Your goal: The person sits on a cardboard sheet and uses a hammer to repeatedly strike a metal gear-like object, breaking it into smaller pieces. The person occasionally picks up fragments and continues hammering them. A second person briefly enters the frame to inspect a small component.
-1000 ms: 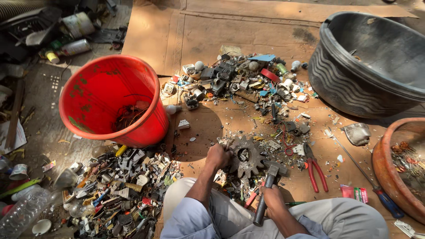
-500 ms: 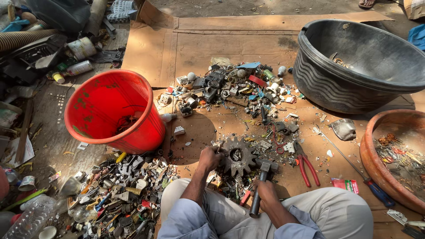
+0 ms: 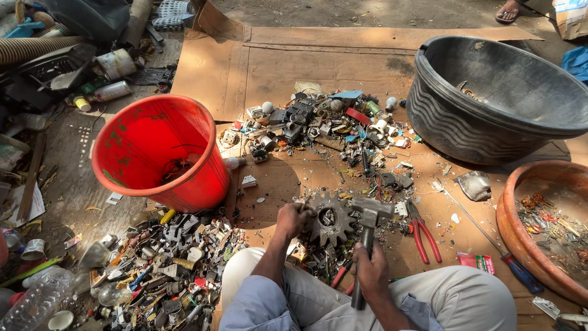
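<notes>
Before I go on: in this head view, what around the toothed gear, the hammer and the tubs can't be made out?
- Dark toothed metal gear: its left edge is covered by the left hand.
- Steel-headed hammer: handle end hidden in the right hand.
- Red plastic bucket: its contents lie in shadow, too small to identify.
- Terracotta-coloured bowl: cut off by the right edge.
- Black ribbed plastic tub: its near wall hides part of the floor.
</notes>
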